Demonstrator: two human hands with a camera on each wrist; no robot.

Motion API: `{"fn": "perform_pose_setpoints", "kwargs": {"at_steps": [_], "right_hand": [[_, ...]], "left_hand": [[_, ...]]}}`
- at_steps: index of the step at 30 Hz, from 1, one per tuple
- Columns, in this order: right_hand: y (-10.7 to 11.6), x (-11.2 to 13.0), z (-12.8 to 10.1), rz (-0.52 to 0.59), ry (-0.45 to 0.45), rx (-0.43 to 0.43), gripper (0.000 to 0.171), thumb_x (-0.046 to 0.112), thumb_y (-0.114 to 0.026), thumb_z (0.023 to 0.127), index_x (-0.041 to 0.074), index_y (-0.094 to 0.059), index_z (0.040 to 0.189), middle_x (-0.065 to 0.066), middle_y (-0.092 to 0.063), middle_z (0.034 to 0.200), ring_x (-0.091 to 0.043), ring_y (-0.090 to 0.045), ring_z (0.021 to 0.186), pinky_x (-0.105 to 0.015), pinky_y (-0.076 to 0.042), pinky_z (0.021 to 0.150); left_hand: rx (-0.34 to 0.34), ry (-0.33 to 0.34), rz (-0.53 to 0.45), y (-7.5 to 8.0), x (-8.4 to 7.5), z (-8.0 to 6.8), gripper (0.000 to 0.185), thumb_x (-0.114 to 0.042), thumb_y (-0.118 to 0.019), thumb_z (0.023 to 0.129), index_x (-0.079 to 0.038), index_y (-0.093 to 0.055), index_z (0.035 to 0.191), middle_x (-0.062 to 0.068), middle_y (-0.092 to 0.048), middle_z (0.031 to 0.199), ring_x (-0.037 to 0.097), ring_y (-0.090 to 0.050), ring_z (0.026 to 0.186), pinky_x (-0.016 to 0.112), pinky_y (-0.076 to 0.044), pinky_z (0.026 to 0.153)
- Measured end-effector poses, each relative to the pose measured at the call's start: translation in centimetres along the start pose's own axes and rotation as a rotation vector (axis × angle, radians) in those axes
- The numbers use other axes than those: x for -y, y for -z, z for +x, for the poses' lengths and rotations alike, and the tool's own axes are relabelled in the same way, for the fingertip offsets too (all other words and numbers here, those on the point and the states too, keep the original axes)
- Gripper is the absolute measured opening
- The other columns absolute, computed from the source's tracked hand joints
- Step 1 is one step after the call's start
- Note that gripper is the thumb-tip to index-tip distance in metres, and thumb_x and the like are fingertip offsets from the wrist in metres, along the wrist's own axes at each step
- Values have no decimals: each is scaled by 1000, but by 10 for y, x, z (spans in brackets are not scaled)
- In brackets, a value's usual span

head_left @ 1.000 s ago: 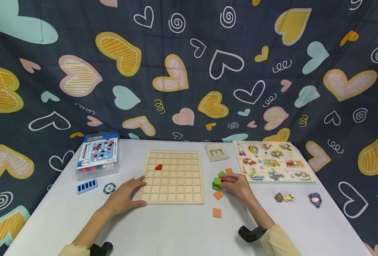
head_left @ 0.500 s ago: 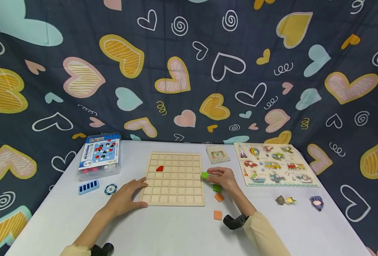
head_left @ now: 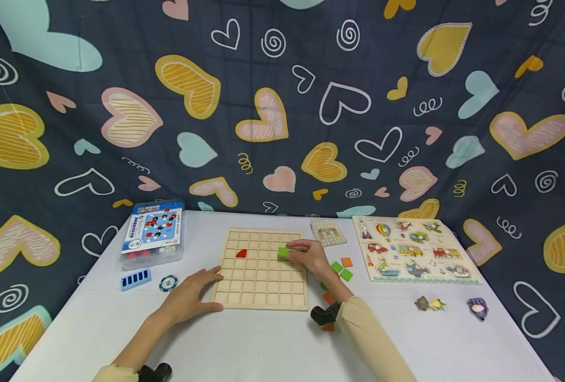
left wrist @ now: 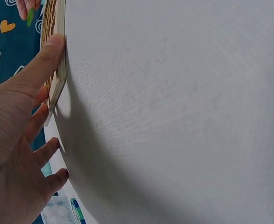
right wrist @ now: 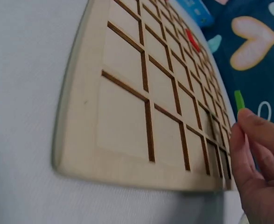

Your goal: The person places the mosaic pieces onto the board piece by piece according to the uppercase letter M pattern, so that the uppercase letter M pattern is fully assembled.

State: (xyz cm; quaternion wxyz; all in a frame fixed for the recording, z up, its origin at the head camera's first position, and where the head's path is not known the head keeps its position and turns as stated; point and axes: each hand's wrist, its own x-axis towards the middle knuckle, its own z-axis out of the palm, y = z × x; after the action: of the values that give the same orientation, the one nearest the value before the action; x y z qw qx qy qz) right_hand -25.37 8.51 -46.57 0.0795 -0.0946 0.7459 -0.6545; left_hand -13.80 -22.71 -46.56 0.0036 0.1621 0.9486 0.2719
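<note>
Pinching a green tile (head_left: 283,251) at its fingertips, the right hand (head_left: 311,257) hovers over the upper right part of the wooden grid board (head_left: 262,268) in the head view; that grip is closed on the tile, which sits above a cell in the second row. The left hand (head_left: 191,296) lies flat with fingers spread, thumb and fingertips touching the board's near left corner. A red piece (head_left: 241,253) lies in a cell of the board's second row, left of the green tile. Loose green and orange tiles (head_left: 342,268) lie on the white table (head_left: 263,345) just right of the board, with a vehicle puzzle (head_left: 413,248) farther right and a plastic box (head_left: 154,232) to the left.

From the left wrist, the left hand (left wrist: 20,140) shows straight, spread fingers, the thumb (left wrist: 45,58) pressed against the board's edge (left wrist: 59,70).

From the right wrist, the right hand (right wrist: 260,172) holds the green tile (right wrist: 239,100) edge-on above the board (right wrist: 141,107); the red piece (right wrist: 192,39) sits far across the grid.
</note>
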Motion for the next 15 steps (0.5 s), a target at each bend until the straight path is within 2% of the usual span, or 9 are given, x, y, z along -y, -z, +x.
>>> {"fn": "perform_pose_setpoints", "kwargs": {"at_steps": [3, 7, 15], "right_hand": [[-7, 0, 6, -55, 40, 9, 31, -5, -73, 79, -8, -67, 109, -23, -69, 104, -29, -69, 92, -32, -59, 78], [-17, 1, 12, -136, 83, -3, 28, -4, -77, 76, -4, -71, 103, -19, -72, 97, -28, -70, 89, -30, -59, 75], [-38, 0, 17, -202, 130, -19, 25, -3, -77, 75, -6, -71, 99, -21, -72, 93, -31, -70, 84, -30, -60, 67]], "left_hand": [[-4, -3, 2, 0, 0, 0, 66, -39, -82, 72, -9, -58, 125, 14, -44, 146, 46, -38, 131, 62, -34, 105], [0, -1, 5, -1, 0, 0, 66, -39, -82, 72, -9, -58, 126, 14, -44, 146, 46, -38, 131, 62, -34, 105], [1, 4, 4, 0, -1, 0, 66, -40, -82, 72, -10, -59, 126, 14, -44, 146, 46, -38, 131, 62, -34, 105]]}}
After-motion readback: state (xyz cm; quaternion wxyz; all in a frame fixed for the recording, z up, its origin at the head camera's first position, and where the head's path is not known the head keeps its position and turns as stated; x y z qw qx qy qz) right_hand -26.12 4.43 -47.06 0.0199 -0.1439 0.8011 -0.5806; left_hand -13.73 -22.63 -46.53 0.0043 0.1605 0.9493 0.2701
